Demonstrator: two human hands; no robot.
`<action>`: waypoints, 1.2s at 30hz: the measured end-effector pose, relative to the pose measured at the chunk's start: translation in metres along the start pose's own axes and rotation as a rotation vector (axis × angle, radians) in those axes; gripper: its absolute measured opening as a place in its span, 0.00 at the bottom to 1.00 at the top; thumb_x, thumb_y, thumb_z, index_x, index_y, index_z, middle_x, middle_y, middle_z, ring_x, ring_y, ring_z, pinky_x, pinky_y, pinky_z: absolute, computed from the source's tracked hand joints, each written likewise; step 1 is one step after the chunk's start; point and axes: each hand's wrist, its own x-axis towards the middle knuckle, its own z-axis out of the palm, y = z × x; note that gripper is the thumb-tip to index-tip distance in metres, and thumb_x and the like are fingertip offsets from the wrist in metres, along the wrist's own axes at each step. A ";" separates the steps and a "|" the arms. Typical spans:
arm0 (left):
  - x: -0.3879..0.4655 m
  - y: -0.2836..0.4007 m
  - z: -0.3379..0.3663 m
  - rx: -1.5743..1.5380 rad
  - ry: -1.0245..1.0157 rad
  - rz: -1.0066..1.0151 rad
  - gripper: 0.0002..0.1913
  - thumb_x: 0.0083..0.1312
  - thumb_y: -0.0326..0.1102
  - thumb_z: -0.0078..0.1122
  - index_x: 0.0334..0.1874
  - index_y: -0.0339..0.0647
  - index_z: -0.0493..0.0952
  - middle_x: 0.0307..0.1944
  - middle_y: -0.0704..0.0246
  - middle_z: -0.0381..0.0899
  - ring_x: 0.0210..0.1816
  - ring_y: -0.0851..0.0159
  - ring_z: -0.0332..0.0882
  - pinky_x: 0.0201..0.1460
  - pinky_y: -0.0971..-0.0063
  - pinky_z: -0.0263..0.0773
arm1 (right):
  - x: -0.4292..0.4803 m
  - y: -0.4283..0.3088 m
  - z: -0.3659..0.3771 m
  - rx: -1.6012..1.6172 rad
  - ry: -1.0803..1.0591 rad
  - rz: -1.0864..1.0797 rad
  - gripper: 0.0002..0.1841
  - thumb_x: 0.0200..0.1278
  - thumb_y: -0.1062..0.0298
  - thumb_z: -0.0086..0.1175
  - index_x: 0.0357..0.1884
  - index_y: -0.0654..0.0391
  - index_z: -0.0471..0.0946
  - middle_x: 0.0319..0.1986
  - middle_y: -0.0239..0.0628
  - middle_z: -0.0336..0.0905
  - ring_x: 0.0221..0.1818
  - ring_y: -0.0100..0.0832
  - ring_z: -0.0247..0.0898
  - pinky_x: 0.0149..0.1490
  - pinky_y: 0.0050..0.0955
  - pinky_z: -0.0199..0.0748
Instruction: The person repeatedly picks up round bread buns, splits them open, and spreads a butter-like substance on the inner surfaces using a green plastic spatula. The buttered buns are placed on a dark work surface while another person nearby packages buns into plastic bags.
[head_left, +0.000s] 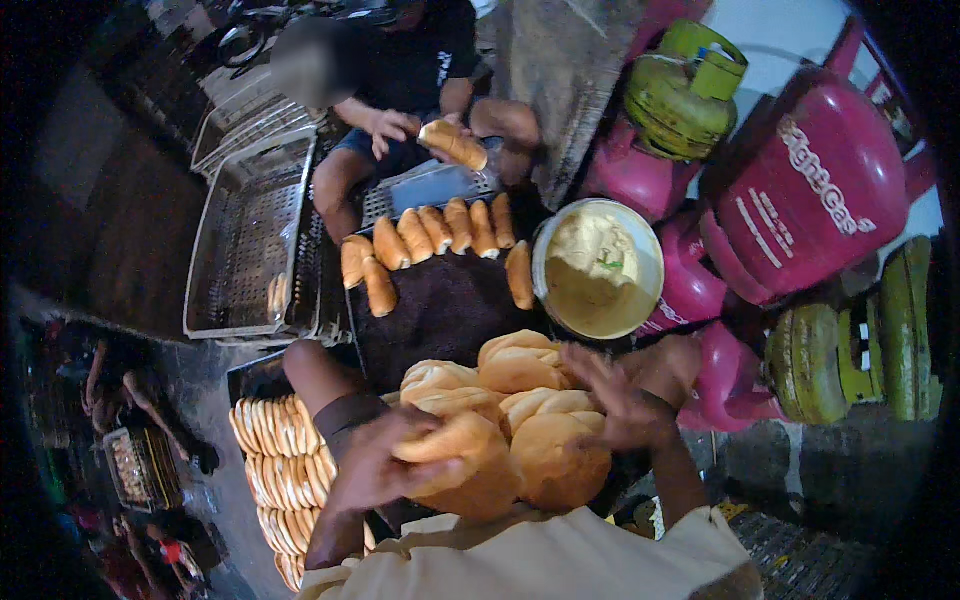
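Observation:
Several large round bread buns (562, 459) lie bunched in front of me, near my lap. My left hand (394, 457) is around a big bun (457, 457) at the left of the bunch, thumb and fingers on its upper face. At the right side, my right hand (611, 401) has its fingers spread over the edge of the buns; whether it grips one cannot be told. Beyond the buns is a dark tray (442, 300), with long bread rolls (415, 234) lined up along its far side. A tub of pale cream spread (600, 247) stands right of the tray.
Across the tray, a seated person holds a long roll (453, 144). Plastic crates (196, 285) stand at the left, and a tray of stacked flat breads (289, 427) lies beside my left knee. Pink gas cylinders (817, 180) and green ones (679, 97) crowd the right.

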 end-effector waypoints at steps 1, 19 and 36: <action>0.003 0.000 -0.005 0.036 0.138 0.000 0.26 0.54 0.27 0.80 0.56 0.38 0.80 0.55 0.55 0.80 0.56 0.48 0.81 0.59 0.64 0.78 | 0.007 0.012 -0.013 -0.013 0.071 0.030 0.60 0.58 0.30 0.68 0.82 0.60 0.54 0.77 0.59 0.56 0.80 0.61 0.51 0.80 0.57 0.52; 0.047 -0.037 0.032 0.482 -0.449 -0.181 0.64 0.39 0.63 0.86 0.77 0.37 0.63 0.71 0.47 0.70 0.72 0.44 0.70 0.73 0.44 0.66 | 0.169 0.358 0.020 -0.724 -0.096 0.858 0.18 0.71 0.55 0.55 0.56 0.49 0.86 0.57 0.40 0.84 0.60 0.47 0.80 0.57 0.50 0.80; 0.102 -0.177 0.025 -1.663 0.339 -0.353 0.42 0.75 0.70 0.46 0.76 0.39 0.65 0.67 0.47 0.75 0.65 0.42 0.77 0.70 0.48 0.74 | 0.209 0.390 0.038 1.075 0.568 0.808 0.13 0.77 0.69 0.47 0.55 0.60 0.78 0.32 0.45 0.82 0.24 0.35 0.77 0.27 0.32 0.75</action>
